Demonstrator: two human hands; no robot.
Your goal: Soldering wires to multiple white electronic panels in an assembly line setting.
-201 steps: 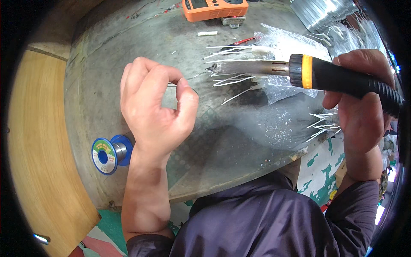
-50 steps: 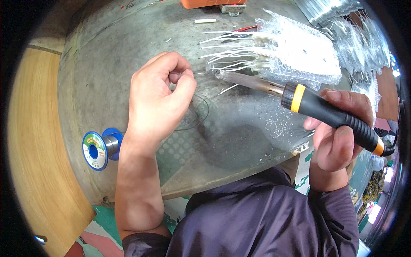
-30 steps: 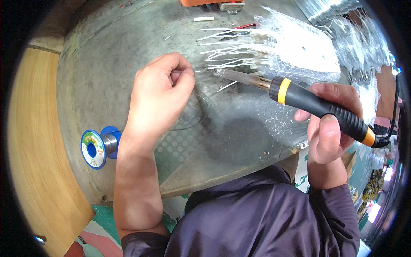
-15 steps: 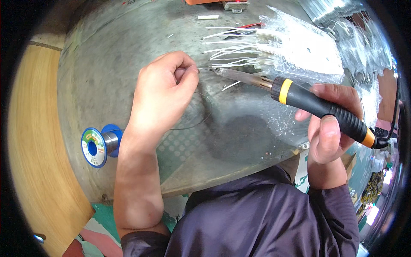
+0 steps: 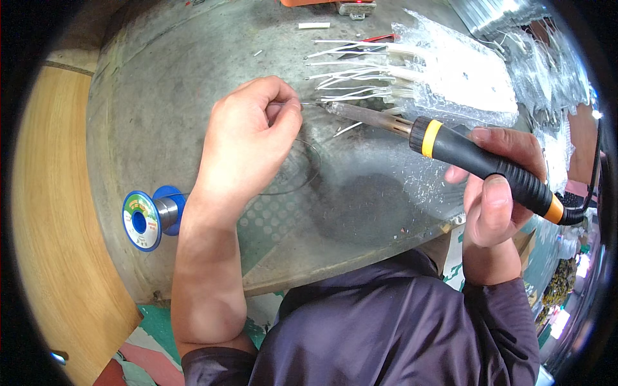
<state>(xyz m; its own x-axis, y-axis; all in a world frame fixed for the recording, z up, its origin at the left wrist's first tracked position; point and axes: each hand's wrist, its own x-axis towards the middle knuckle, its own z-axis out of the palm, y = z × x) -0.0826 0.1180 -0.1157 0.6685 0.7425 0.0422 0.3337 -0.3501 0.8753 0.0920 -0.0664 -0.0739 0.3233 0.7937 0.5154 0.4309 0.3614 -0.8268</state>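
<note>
The left hand (image 5: pixel 248 145), back turned up, keeps a narrow grip: thumb and forefinger press together on a thin grey solder wire (image 5: pixel 309 103), and a short length of it sticks out to the right. The right hand (image 5: pixel 503 186), partly open at the palm, grips the black handle of a soldering iron (image 5: pixel 454 147) between thumb and fingers.

The iron slants up to the left across the middle of the view. It has a yellow band at each end of its handle, a slotted metal sleeve, a long greyish barrel and a dark tip. The tip is right at the end of the solder, beside the lowest of several white wires (image 5: pixel 351 69); whether they touch is too small to tell.

From the left hand the solder curves down in a loose loop, passes behind the wrist and reaches a blue-flanged spool (image 5: pixel 154 219) lying on its side at the left.

The white wires fan out to the left from a clear plastic bag (image 5: pixel 463 77), with a red-handled tool (image 5: pixel 378 38) partly behind them. Farther back on the worn grey surface (image 5: pixel 151 116) are a short white tube (image 5: pixel 314 26) and the edge of an orange device (image 5: pixel 309 2).
</note>
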